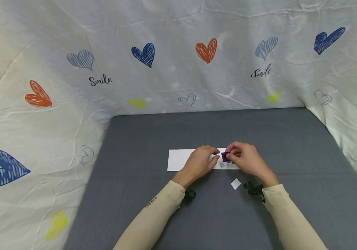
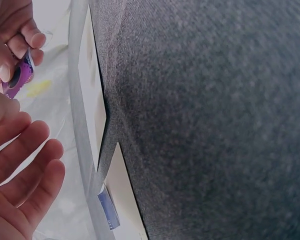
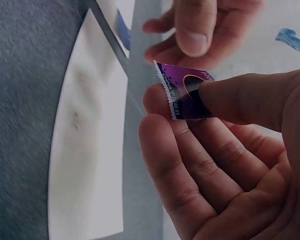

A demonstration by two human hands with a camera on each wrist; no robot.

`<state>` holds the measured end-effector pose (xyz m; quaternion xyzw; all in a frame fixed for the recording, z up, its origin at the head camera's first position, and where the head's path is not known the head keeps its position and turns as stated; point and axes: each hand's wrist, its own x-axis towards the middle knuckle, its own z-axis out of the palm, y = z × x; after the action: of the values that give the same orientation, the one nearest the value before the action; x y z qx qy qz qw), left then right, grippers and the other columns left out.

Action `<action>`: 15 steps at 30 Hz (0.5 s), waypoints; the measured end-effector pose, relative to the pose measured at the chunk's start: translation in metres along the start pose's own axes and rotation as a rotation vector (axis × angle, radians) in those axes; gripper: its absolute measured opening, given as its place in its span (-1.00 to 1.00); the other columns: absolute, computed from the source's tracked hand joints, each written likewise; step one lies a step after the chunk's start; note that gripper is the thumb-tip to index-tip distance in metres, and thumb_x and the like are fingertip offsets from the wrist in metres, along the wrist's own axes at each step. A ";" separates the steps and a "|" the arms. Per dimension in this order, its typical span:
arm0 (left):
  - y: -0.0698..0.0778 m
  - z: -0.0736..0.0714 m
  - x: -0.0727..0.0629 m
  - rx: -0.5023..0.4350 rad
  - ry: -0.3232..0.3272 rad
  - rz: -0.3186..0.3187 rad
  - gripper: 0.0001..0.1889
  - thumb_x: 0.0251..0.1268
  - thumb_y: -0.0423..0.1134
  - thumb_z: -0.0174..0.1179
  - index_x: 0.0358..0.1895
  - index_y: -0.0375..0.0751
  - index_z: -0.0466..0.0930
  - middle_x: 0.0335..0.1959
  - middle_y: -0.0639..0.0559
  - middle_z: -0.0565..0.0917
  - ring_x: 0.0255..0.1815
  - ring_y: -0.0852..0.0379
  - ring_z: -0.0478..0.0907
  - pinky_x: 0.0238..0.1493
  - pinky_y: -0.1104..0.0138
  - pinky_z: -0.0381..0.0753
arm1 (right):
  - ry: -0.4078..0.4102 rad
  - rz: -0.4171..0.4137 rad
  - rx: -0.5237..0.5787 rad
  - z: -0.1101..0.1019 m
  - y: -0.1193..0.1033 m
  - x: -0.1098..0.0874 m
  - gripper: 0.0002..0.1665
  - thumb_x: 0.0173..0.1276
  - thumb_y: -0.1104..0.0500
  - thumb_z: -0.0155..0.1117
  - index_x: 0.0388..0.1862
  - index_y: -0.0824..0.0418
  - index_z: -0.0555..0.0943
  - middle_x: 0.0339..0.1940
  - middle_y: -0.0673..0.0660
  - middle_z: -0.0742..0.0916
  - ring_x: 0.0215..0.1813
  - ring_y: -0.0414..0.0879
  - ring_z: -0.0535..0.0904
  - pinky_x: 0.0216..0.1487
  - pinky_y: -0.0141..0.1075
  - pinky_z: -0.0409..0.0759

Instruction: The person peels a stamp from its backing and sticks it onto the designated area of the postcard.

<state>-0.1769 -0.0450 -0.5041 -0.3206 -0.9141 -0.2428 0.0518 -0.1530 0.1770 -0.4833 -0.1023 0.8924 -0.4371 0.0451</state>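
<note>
A small purple postage stamp (image 3: 177, 95) with a toothed edge is pinched between the thumb and fingers of my right hand (image 1: 245, 158). The stamp is raised above a white card (image 3: 90, 150) with small dark marks on it. Just to the left, my left hand (image 1: 201, 160) hovers with loosely bent fingers and nothing between them. Its fingertips come close to the stamp in the head view. Under the left hand lies another white card (image 1: 178, 161), and a blue stamp (image 2: 109, 209) shows on it in the left wrist view.
A small white square (image 1: 236, 184) lies on the grey table (image 1: 153, 132), nearer to me than the cards. Black wrist gear (image 1: 253, 189) hangs below the right wrist. A white curtain (image 1: 169, 83) printed with hearts surrounds the table's back and sides.
</note>
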 end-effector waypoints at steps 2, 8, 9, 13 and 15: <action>0.000 0.000 0.000 -0.017 0.008 0.006 -0.81 0.60 -0.19 0.30 0.06 -0.14 0.84 -0.02 0.00 0.87 0.01 0.05 0.80 0.13 0.15 0.74 | 0.003 0.001 0.006 0.003 0.000 0.000 -0.90 0.51 0.28 0.41 -0.05 0.23 0.75 -0.27 0.09 0.85 -0.22 -0.10 0.78 -0.24 -0.31 0.65; 0.001 0.001 -0.002 -0.066 0.017 0.004 -0.85 0.60 -0.22 0.30 -0.02 -0.12 0.85 -0.11 0.03 0.86 -0.14 0.11 0.78 -0.03 0.23 0.73 | 0.011 0.000 0.023 0.010 0.002 -0.002 -0.90 0.50 0.29 0.41 -0.06 0.21 0.75 -0.29 0.07 0.85 -0.24 -0.12 0.78 -0.24 -0.32 0.65; 0.001 0.001 -0.002 -0.070 0.015 -0.001 -0.86 0.60 -0.22 0.31 -0.03 -0.12 0.85 -0.12 0.04 0.86 -0.15 0.12 0.78 -0.05 0.24 0.73 | 0.009 -0.001 0.026 0.011 0.002 -0.002 -0.90 0.50 0.29 0.41 -0.06 0.21 0.75 -0.30 0.07 0.85 -0.24 -0.13 0.79 -0.24 -0.32 0.64; 0.001 0.002 -0.004 -0.072 0.015 -0.023 -0.88 0.57 -0.22 0.33 -0.09 -0.11 0.84 -0.14 0.05 0.86 -0.12 0.16 0.80 -0.03 0.24 0.76 | 0.003 0.003 0.035 0.015 0.002 -0.003 -0.90 0.49 0.29 0.41 -0.06 0.20 0.75 -0.30 0.05 0.86 -0.24 -0.14 0.78 -0.23 -0.33 0.62; 0.001 0.002 -0.005 -0.072 0.016 -0.029 -0.89 0.56 -0.22 0.33 -0.12 -0.10 0.83 -0.17 0.06 0.86 -0.13 0.17 0.80 -0.05 0.24 0.76 | 0.001 0.003 0.037 0.017 0.003 -0.003 -0.90 0.49 0.28 0.41 -0.07 0.20 0.75 -0.30 0.05 0.86 -0.25 -0.14 0.77 -0.23 -0.32 0.61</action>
<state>-0.1723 -0.0461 -0.5068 -0.3071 -0.9089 -0.2787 0.0440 -0.1480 0.1663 -0.4959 -0.1001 0.8844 -0.4533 0.0473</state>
